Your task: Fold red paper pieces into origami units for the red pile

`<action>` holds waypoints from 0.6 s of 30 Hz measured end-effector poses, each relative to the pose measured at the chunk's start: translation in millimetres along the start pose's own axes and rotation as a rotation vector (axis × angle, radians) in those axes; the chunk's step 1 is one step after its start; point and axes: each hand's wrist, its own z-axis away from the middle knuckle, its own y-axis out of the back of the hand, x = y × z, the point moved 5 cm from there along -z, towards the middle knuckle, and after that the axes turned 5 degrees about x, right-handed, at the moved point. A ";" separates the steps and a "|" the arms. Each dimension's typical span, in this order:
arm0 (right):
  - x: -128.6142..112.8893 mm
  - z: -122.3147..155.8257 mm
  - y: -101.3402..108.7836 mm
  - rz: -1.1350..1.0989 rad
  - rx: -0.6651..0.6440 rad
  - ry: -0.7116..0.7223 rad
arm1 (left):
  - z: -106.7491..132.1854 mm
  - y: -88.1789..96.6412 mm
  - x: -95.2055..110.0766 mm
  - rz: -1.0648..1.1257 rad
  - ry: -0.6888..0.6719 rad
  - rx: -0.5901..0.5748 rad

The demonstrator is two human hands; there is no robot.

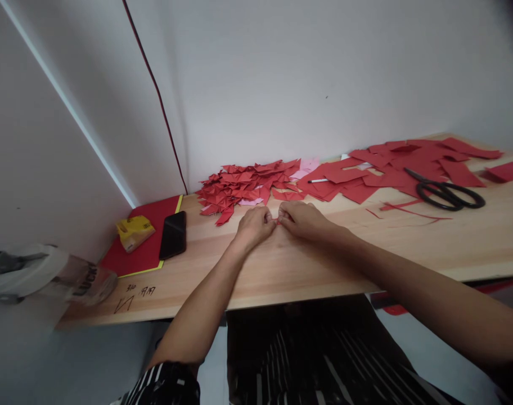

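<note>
My left hand [255, 224] and my right hand [302, 219] meet at the middle of the wooden table [307, 264], fingers curled and pinched together. Between the fingertips shows a small piece of red paper [277, 221], mostly hidden by both hands. Just behind them lies a pile of folded red paper pieces [248, 185]. To its right spreads a heap of flat red paper sheets [391, 171], with a white pen [319, 180] lying among them.
Black scissors [446, 194] lie at the right with thin red paper strips [408, 209] beside them. At the left end sit a red sheet [144, 242], a black phone [173, 234] and a yellow packet [134, 232]. White walls close the back and left.
</note>
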 end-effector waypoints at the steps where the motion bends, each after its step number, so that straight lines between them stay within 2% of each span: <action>1: -0.3 -0.1 -0.2 0.005 0.004 0.003 | -0.1 -0.3 0.0 -0.004 0.002 0.001; 18: 5.6 -1.0 -3.4 0.000 -0.025 -0.003 | -3.4 -1.2 -4.1 0.008 -0.004 -0.012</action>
